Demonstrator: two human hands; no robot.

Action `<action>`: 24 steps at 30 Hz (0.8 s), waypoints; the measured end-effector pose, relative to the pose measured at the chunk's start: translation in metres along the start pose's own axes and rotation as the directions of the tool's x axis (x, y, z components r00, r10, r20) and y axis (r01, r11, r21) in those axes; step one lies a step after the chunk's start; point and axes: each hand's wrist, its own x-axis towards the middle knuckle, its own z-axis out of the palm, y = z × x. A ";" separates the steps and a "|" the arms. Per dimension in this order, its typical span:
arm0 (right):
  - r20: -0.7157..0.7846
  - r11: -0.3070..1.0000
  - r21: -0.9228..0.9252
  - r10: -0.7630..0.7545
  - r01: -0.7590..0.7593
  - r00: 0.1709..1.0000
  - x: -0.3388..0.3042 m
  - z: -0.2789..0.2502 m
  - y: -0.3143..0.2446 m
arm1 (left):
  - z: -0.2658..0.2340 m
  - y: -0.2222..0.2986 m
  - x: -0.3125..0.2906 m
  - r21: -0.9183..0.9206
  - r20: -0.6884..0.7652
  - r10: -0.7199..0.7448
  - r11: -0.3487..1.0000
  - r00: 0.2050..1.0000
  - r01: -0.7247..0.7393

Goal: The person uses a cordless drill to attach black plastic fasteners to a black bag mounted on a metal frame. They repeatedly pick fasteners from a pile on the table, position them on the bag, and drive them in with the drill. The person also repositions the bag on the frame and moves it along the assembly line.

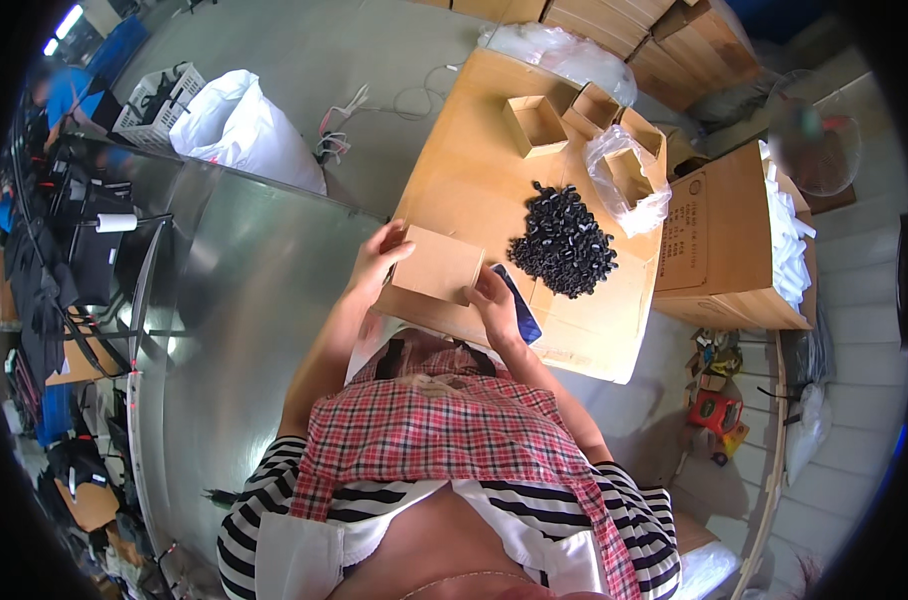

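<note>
Gripping cardboard box [439, 265] between left hand [378, 255] and right hand [493, 302], left of black pieces [566, 242] on table [454, 150];
seemingly steadying or closing it; next, probably needing even pressure from both sides.

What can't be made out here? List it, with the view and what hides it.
All in the head view:
Inside of the small cardboard box: hidden by its upper panel.
Left edge of the smartphone: partly covered by the right hand.
Exact shape of single black pieces: too small in the pile.
Head of the co-worker, upper left: blurred near the fisheye rim.
</note>
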 end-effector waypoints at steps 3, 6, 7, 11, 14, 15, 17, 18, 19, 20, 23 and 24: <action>-0.050 0.995 0.097 0.000 0.005 0.999 -0.007 0.003 -0.009 | 0.005 0.005 -0.010 0.103 0.015 0.063 0.993 0.998 -0.064; -0.055 0.990 0.137 -0.015 0.022 0.998 -0.012 0.002 -0.024 | 0.022 0.019 -0.028 0.217 0.050 0.212 0.952 0.976 -0.218; -0.059 0.990 0.138 -0.014 0.022 0.998 -0.014 0.000 -0.029 | 0.029 0.020 -0.028 0.200 0.085 0.253 0.943 0.964 -0.266; -0.113 0.988 0.154 0.025 -0.007 0.993 -0.021 -0.014 -0.044 | 0.060 0.035 -0.023 0.307 0.200 0.242 0.905 0.949 -0.296; -0.128 0.980 0.170 0.126 -0.103 0.984 -0.037 -0.022 -0.052 | 0.073 0.034 -0.010 0.368 0.209 0.087 0.916 0.974 -0.161; -0.141 0.973 0.161 0.187 -0.164 0.972 -0.043 -0.026 -0.055 | 0.075 0.034 -0.009 0.316 0.215 0.009 0.946 0.976 -0.079; -0.154 0.976 0.164 0.166 -0.141 0.974 -0.051 -0.034 -0.064 | 0.078 0.033 -0.006 0.210 0.239 -0.146 0.973 0.960 0.096; -0.171 0.974 0.183 0.163 -0.131 0.972 -0.055 -0.037 -0.070 | 0.085 0.047 -0.010 0.151 0.284 -0.171 0.980 0.943 0.132; -0.181 0.972 0.198 0.161 -0.125 0.970 -0.057 -0.037 -0.077 | 0.092 0.062 -0.015 0.122 0.300 -0.049 0.992 0.953 0.012; -0.200 0.959 0.284 0.076 -0.017 0.977 -0.057 -0.034 -0.088 | 0.099 0.079 -0.019 0.089 0.310 0.076 0.990 0.948 -0.109; -0.305 0.986 0.119 -0.074 0.115 0.949 -0.033 -0.049 -0.090 | 0.119 0.108 -0.010 0.127 0.295 0.359 0.904 0.885 -0.409; -0.330 0.988 0.047 -0.125 0.149 0.936 -0.022 -0.054 -0.088 | 0.127 0.111 -0.001 0.173 0.297 0.449 0.843 0.843 -0.509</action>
